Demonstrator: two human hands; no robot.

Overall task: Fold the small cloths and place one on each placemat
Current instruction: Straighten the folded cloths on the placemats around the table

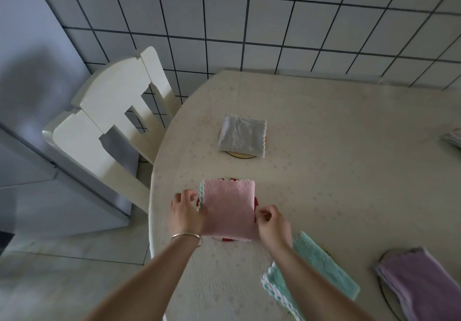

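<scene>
Pinching the pink cloth (229,208) by both side edges, our left hand (185,211) and right hand (272,223) hold it over a red placemat (225,239) near the tabletop's (336,171) left edge. Farther in, a grey folded cloth (242,136) covers a round placemat (243,155); green cloth (321,268) lies at our right.

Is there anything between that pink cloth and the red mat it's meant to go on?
Nothing visible. The pink cloth already lies over the red mat, which only peeks out at the cloth's edges. The left hand and right hand hold the cloth's sides. The green cloth lies off to the right.
</scene>
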